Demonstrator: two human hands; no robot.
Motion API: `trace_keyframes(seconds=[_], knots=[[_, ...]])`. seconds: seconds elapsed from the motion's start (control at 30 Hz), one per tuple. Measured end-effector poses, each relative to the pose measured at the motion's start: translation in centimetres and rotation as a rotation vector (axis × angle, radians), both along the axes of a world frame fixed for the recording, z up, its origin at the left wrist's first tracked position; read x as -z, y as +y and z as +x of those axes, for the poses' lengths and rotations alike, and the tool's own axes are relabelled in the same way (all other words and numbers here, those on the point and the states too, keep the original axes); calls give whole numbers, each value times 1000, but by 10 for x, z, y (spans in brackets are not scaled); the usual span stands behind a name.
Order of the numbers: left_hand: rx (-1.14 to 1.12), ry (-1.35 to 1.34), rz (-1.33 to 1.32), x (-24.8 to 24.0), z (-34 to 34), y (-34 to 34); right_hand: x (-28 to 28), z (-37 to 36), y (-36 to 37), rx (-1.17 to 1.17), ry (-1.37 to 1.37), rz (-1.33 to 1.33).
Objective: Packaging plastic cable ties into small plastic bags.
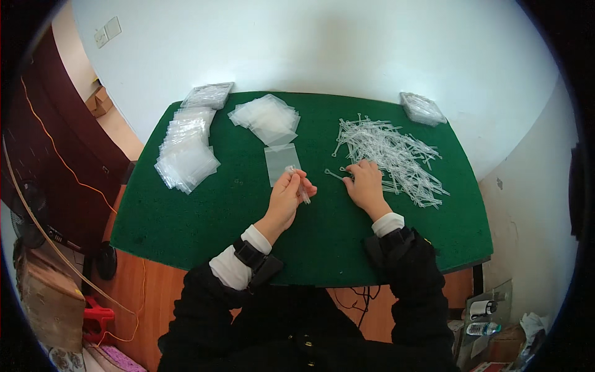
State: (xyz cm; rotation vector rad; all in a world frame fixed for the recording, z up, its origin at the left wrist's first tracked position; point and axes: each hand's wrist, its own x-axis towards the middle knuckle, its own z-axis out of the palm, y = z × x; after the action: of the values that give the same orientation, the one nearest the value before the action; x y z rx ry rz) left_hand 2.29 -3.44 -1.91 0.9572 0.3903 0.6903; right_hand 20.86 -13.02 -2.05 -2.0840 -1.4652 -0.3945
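Note:
My left hand is closed around a small bundle of clear plastic sticks, their ends poking out above and below the fingers. Just behind it lies a single flat clear plastic bag. My right hand is at the left edge of a loose pile of clear plastic sticks with ring-shaped ends. Its fingers are curled onto a few of these sticks, whose ringed ends stick out to the left. How firmly they are gripped is partly hidden by the fingers.
The green-covered table bears a fanned heap of clear bags at the back. A long overlapping row of filled-looking bags runs down the left. Packed bundles sit at the back left and back right, near the white wall.

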Motion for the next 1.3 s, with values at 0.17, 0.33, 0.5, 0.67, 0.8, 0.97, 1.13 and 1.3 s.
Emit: trace_keyframes(seconds=[0.17,0.33,0.5,0.67,0.8,0.97,1.13,1.3], knots=[[68,74,-45,1,1,0,1,-2,0,1,-44,-49],[118,112,-104,-1,0,-2,1,0,0,-97,-42,-72],[368,179,-88,-3,-3,-2,2,-2,1,-21,15,-139],[377,178,-116,-8,-5,-4,2,-3,1,-25,27,-141],[328,164,-161,-9,-5,-2,0,-3,2,-91,65,-31],[258,158,-162,-9,-4,-2,-7,-7,3,-188,503,-1],[240,140,-133,-2,-2,-2,-5,-10,5,-264,480,110],[203,98,-24,6,0,0,-4,-14,7,-373,578,219]])
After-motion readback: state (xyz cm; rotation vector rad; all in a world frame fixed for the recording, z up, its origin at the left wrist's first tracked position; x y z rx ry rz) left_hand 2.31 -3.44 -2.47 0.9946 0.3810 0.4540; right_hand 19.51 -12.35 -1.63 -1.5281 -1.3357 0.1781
